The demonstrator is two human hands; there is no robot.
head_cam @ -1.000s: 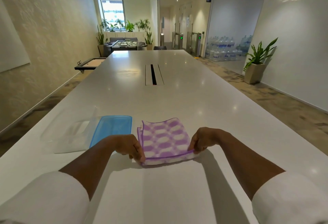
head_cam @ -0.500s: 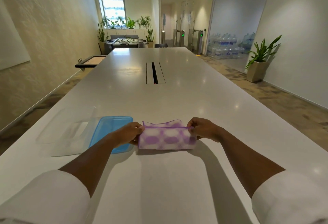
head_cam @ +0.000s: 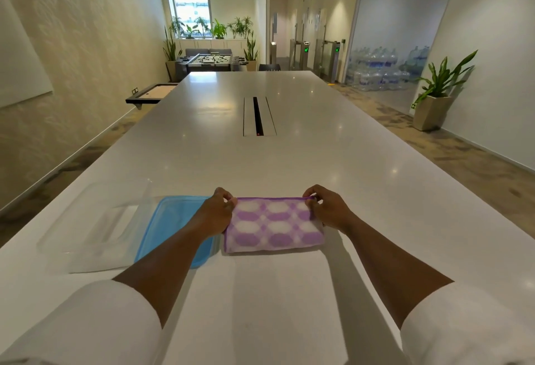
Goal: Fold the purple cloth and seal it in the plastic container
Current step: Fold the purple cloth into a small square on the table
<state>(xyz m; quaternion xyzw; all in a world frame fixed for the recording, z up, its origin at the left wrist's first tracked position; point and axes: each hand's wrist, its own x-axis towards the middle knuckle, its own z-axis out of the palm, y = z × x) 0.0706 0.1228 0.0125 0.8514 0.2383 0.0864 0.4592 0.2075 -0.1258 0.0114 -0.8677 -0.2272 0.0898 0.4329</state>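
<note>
The purple-and-white checked cloth (head_cam: 273,224) lies on the white table (head_cam: 289,162) as a narrow folded rectangle. My left hand (head_cam: 215,214) pinches its far left corner, and my right hand (head_cam: 325,208) pinches its far right corner. Left of the cloth lies the blue lid (head_cam: 173,225), partly under my left forearm. The clear plastic container (head_cam: 95,220) stands further left, open at the top, touching the lid's left edge.
A cable slot (head_cam: 258,117) runs along the table's middle, farther away. The table's left edge is close to the container. A potted plant (head_cam: 434,98) stands on the floor at the right.
Both hands lifted the cloth's near edge and carried it over to the far edge, halving the square into a narrow rectangle. The camera view tilted slightly downward.
</note>
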